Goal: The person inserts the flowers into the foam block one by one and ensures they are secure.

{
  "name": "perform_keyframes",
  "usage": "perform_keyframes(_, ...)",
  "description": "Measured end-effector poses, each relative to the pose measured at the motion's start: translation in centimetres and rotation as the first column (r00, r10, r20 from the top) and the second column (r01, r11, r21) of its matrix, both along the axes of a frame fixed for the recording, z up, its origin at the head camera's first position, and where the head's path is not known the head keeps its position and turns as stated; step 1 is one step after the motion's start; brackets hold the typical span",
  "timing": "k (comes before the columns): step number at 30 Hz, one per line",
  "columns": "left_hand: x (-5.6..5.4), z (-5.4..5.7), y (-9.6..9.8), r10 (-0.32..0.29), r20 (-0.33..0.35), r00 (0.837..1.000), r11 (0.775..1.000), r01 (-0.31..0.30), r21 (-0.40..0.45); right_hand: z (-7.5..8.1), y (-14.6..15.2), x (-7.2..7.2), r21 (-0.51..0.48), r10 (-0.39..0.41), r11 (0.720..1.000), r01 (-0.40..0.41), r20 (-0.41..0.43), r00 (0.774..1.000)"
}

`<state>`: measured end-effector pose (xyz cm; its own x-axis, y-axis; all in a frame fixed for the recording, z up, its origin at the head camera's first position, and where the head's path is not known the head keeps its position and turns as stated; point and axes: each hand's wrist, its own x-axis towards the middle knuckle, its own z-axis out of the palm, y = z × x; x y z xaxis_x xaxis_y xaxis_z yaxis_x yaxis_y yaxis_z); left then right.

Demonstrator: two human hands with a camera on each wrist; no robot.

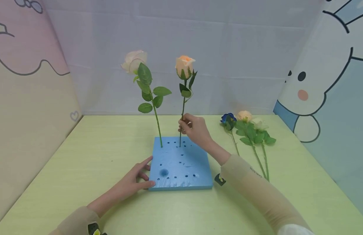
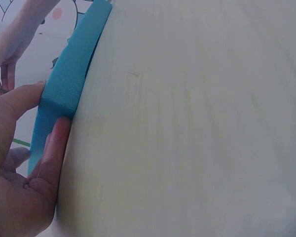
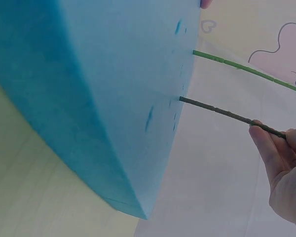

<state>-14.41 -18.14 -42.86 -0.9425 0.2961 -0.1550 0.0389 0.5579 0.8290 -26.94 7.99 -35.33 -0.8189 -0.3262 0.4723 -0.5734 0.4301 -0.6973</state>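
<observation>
Pinched between the thumb and fingers of my right hand (image 1: 196,129) is the dark stem of a peach rose (image 1: 185,67). The stem's lower end meets the top of a blue foam block (image 1: 196,163) near its back edge, and in the right wrist view the stem (image 3: 217,109) enters the face of the block. A pale pink rose (image 1: 135,61) stands in the block to the left, leaning slightly left. My left hand (image 1: 131,179) rests against the block's left side, thumb at the near corner and index finger stretched along the edge.
On the table (image 1: 110,140) to the right lie a blue rose (image 1: 228,119), another peach rose (image 1: 244,115) and a whitish rose (image 1: 259,124) with leafy stems. Several small holes and one larger hole (image 1: 164,172) mark the block. A pale cloth (image 1: 213,39) hangs behind.
</observation>
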Motion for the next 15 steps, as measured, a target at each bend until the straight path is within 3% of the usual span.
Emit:
perform_keyframes(6, -0.03, -0.05, -0.02, 0.006, 0.008, 1.0, 1.0, -0.006, -0.004, -0.23, 0.35, 0.03, 0.001, -0.018, 1.0, 0.018, -0.037, 0.999)
perform_keyframes(15, 0.05, 0.12, 0.04, -0.002, 0.001, 1.0, 1.0, 0.002, 0.005, -0.3, 0.59, -0.27, -0.001, 0.021, 1.0, -0.021, -0.015, 1.0)
